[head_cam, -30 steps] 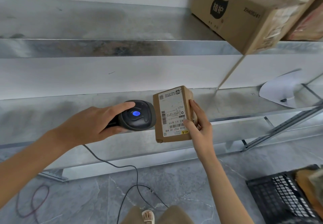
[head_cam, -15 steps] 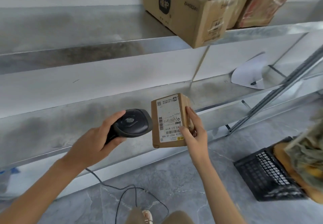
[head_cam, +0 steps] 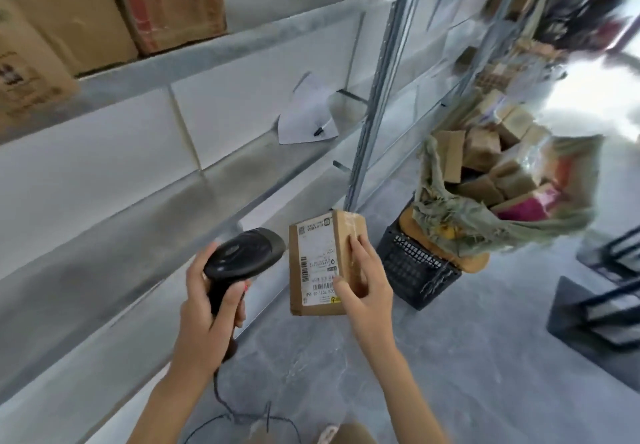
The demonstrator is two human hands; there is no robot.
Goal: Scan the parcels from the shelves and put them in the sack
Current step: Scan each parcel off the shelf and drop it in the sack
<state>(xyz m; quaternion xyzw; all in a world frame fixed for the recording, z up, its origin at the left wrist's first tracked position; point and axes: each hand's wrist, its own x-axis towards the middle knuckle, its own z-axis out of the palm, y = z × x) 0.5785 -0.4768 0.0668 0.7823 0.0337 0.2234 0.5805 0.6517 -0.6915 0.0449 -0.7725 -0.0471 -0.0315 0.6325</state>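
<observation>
2 hands: right [head_cam: 367,291] gripping brown, white-labelled parcel [head_cam: 318,263], left [head_cam: 207,312] clutching black scanner [head_cam: 242,256].

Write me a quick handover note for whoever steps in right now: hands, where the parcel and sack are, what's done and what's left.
Left hand grips the black barcode scanner, cable trailing to the floor.
Right hand holds a small brown parcel, label facing the camera, fingers on its side.
The sack stands open to the right, propped on a black crate, already holding many parcels.
More boxes sit on the upper shelf.
Whether this parcel has been scanned cannot be told from this view.
Left: put this parcel in the sack, then scan and bag the boxes on the shelf.
</observation>
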